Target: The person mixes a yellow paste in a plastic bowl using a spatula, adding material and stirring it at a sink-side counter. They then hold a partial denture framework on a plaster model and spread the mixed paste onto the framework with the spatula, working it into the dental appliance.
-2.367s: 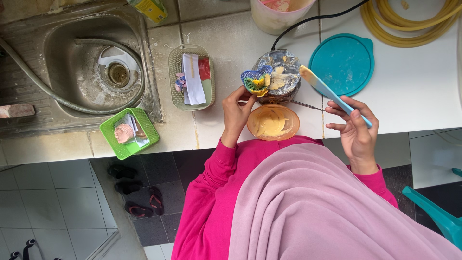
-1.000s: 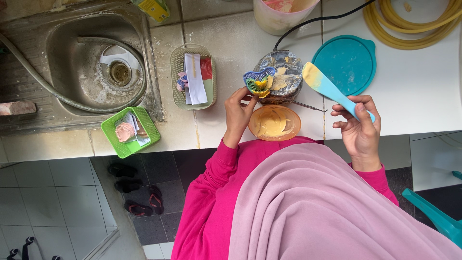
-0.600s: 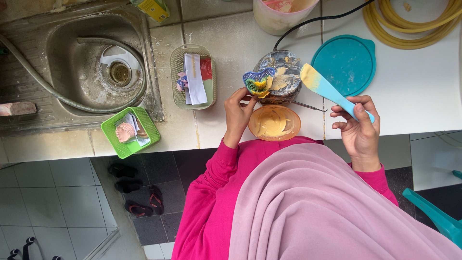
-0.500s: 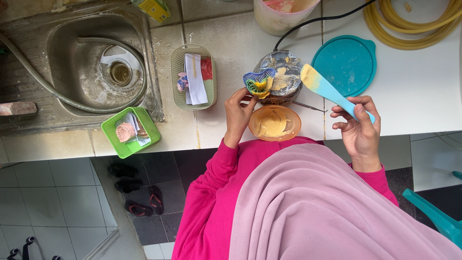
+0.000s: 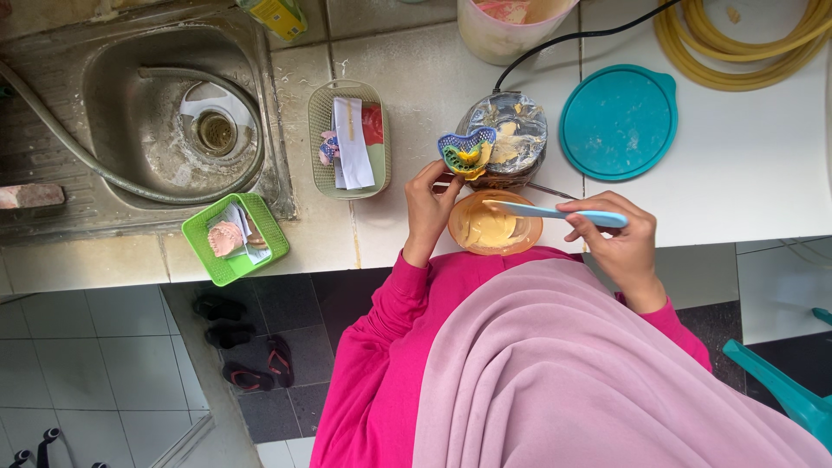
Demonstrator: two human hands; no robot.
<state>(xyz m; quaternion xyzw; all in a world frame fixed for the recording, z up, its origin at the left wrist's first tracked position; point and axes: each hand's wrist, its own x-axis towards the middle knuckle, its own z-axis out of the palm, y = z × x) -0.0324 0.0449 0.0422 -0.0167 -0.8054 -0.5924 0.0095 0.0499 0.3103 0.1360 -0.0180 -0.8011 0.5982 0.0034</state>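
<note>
Blue spatula [image 5: 555, 211] pinched in right hand [image 5: 620, 247], dipping into orange bowl [image 5: 494, 225]; left hand [image 5: 431, 208] gripping perforated tray [image 5: 466, 152]. Risk: paste dripping if tilted.

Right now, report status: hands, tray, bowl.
Left hand holds blue tray over vibrator. Right hand holds spatula, blade in orange bowl. Nothing blocking.

tiled counter [image 5: 416, 78] | teal lid [image 5: 617, 121] | beige basket [image 5: 349, 139] | green basket [image 5: 235, 238] | yellow hose [image 5: 737, 52]
</note>
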